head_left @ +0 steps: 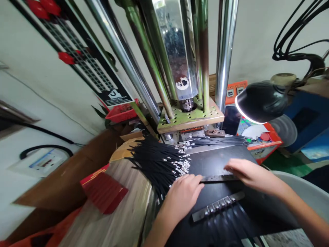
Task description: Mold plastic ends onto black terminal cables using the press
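A slotted metal strip (218, 177) lies along the front edge of a dark metal plate (213, 161). My left hand (186, 190) has its fingers closed over the strip's left end, close to the silver tips of a cable pile. At the other end my right hand (246, 171) is curled round the strip, its fingertips partly hidden. Nearer to me, a second metal strip (218, 206) sits tilted on the black surface, with several silver connectors in it and black cables (231, 223) trailing toward me.
Many short black cables (154, 157) are heaped on the left, and more lie behind the plate. A press with a green drilled platen (191, 116) stands at the back. A black lamp (262, 101) overhangs an orange-rimmed bin (264, 147). A red box (104, 192) lies left.
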`<state>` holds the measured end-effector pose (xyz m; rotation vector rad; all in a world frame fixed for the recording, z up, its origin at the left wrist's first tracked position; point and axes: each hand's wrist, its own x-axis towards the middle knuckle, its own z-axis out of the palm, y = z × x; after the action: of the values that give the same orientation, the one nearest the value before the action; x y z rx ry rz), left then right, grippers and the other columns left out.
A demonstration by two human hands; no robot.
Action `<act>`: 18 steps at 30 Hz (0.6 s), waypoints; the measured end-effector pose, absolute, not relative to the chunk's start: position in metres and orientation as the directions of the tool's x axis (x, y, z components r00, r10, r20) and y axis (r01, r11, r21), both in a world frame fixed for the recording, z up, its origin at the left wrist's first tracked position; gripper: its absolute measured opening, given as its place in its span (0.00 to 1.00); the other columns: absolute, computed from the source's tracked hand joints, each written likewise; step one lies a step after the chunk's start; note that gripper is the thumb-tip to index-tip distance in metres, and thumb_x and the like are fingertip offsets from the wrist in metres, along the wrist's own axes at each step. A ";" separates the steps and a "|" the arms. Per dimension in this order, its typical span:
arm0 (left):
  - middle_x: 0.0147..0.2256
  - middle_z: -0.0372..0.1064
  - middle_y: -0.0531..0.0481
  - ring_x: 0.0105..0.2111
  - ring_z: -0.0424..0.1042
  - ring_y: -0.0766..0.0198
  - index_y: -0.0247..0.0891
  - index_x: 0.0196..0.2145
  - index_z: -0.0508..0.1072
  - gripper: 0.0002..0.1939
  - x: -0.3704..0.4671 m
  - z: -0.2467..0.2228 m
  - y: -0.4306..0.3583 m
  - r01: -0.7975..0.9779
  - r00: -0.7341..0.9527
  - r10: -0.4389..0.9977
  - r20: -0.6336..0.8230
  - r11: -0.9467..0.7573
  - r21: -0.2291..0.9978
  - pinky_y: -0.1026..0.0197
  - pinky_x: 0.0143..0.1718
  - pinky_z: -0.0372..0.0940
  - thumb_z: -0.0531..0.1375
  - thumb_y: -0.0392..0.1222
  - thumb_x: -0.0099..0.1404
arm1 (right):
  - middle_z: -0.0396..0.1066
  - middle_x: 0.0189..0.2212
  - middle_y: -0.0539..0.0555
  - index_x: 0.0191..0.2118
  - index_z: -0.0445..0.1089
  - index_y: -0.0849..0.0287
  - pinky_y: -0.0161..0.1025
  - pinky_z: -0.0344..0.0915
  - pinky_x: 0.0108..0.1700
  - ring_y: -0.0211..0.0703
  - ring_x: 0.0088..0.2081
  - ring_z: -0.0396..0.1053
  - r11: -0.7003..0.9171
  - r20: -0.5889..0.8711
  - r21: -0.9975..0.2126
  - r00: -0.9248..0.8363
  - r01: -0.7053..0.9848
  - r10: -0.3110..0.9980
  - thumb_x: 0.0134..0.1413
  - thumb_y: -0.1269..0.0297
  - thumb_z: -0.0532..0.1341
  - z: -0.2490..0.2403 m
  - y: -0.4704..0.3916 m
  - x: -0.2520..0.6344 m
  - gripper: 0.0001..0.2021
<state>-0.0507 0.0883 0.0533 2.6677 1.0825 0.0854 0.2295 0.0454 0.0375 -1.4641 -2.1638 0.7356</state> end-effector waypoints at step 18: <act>0.40 0.76 0.39 0.42 0.75 0.51 0.38 0.50 0.74 0.19 -0.049 0.042 0.200 0.907 0.417 0.897 0.146 -0.422 0.002 0.54 0.47 0.66 0.51 0.49 0.72 | 0.73 0.47 0.64 0.50 0.71 0.65 0.48 0.68 0.55 0.51 0.51 0.70 0.425 0.375 -0.347 -0.292 0.836 0.880 0.52 0.83 0.49 0.040 0.181 0.232 0.22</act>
<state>-0.0492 0.1995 0.0425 2.7088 1.7276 0.2003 0.2323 0.1811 0.0396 -1.4464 -2.1730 0.1135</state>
